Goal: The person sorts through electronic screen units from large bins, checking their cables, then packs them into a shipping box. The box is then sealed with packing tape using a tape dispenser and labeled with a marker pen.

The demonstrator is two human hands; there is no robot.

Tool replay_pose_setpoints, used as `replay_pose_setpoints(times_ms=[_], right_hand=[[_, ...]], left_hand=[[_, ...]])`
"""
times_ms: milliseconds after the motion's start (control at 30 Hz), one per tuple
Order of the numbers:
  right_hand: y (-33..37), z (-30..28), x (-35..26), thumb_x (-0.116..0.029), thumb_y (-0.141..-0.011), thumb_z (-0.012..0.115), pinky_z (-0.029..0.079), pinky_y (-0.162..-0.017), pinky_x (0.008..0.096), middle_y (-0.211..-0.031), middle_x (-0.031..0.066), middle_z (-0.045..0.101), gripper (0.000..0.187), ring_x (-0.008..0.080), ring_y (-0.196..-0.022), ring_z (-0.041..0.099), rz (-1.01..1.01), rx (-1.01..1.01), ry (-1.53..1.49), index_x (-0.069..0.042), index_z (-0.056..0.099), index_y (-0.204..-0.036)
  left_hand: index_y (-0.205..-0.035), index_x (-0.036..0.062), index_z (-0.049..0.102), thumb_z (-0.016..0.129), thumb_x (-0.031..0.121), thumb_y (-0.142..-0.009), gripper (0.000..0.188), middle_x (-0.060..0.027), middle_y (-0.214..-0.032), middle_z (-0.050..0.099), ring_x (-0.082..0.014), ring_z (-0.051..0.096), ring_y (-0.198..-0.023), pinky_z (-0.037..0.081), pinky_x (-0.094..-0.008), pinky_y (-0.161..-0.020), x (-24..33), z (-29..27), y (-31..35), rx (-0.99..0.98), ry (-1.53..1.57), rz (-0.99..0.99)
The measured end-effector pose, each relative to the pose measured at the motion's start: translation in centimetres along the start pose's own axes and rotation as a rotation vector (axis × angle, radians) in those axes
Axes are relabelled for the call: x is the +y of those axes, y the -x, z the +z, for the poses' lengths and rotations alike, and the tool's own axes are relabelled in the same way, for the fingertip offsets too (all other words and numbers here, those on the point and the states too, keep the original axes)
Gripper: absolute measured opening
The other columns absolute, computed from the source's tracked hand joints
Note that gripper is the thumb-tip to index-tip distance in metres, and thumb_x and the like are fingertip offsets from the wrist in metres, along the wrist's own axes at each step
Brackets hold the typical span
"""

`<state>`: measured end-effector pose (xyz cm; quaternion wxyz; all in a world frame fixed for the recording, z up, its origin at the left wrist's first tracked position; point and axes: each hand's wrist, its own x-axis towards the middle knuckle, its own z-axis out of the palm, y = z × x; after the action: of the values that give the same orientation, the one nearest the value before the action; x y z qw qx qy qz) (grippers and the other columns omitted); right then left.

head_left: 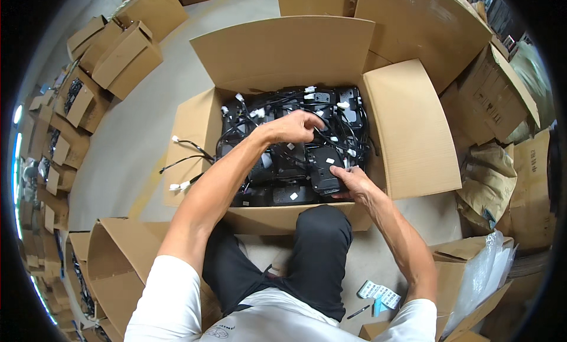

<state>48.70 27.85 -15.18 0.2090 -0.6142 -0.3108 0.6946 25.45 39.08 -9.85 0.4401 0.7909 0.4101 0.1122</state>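
An open cardboard box point(289, 51) stands in front of my knees, filled with flat black plastic units and their black cables. My right hand point(354, 182) grips one black rectangular unit point(326, 168) by its right edge, thumb on top, near the front of the box. A small white label sits on that unit's face. Above it, my left hand point(293, 127) is closed with bent fingers around a black cable point(322, 124). White connectors point(258, 113) tip many of the cables. Some cables point(198, 146) hang over the left flap.
More cardboard boxes point(127, 58) line the left side, several with black parts inside. Large boxes point(425, 29) stand behind and to the right. By my right arm lie label sheets point(381, 293) and a pen point(358, 312) on the floor. Clear plastic wrap point(478, 277) covers a box at lower right.
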Motion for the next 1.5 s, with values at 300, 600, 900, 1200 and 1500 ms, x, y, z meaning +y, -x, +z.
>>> replay_pose_setpoints(times_ms=[300,600,900,1200,1500], right_hand=[[0.1,0.6,-0.6,-0.036,-0.091,0.068,0.06,-0.06,0.0328,-0.09,0.0089,0.067,0.043,0.0163,-0.076,0.067,-0.028,-0.013,-0.036,0.004,0.06,-0.104],[-1.4,-0.1,-0.7,-0.041,-0.093,0.066,0.055,-0.081,0.0432,-0.119,0.017,0.06,0.067,0.0251,-0.103,0.062,-0.118,0.085,0.049,0.006,0.042,-0.134],[-10.2,0.6,2.4,-0.051,-0.091,0.06,0.048,-0.083,0.0373,-0.112,0.0119,0.065,0.064,0.0214,-0.095,0.059,-0.15,0.22,0.349,-0.005,0.057,-0.135],[-11.1,-8.0,-0.7,-0.051,-0.1,0.045,0.047,-0.083,0.0437,-0.112,0.0292,0.063,0.069,0.0368,-0.096,0.062,-0.635,0.15,1.29,0.014,0.056,-0.121],[-4.7,-2.2,-0.5,-0.039,-0.099,0.055,0.046,-0.076,0.0447,-0.09,0.0322,0.065,0.055,0.0393,-0.08,0.059,-0.74,0.156,1.248,0.015,0.06,-0.101]], left_hand=[[-0.092,0.0101,0.064,0.057,0.013,-0.084,0.01,-0.0082,-0.092,0.06,-0.0253,0.059,-0.096,0.043,-0.0414,-0.088,-3.8,6.3,-7.4,0.165,-1.164,0.348],[-0.116,0.0025,0.064,0.076,0.019,-0.08,0.042,-0.0192,-0.113,0.062,-0.0375,0.062,-0.104,0.052,-0.0418,-0.088,-1.0,-1.7,-1.0,0.654,-0.392,0.224],[-0.117,-0.0011,0.064,0.072,0.016,-0.084,0.038,-0.016,-0.112,0.065,-0.029,0.064,-0.102,0.051,-0.0377,-0.092,0.9,-8.2,39.0,0.967,-0.553,-0.26],[-0.103,-0.0013,0.071,0.072,0.02,-0.084,0.028,-0.0079,-0.09,0.071,-0.0146,0.065,-0.086,0.052,-0.0303,-0.08,-8.2,9.9,72.7,1.463,0.188,-0.955],[-0.078,-0.003,0.07,0.078,0.036,-0.076,0.039,-0.0197,-0.075,0.067,-0.0282,0.066,-0.074,0.052,-0.0404,-0.071,-15.3,33.5,78.2,0.725,0.439,-1.254]])
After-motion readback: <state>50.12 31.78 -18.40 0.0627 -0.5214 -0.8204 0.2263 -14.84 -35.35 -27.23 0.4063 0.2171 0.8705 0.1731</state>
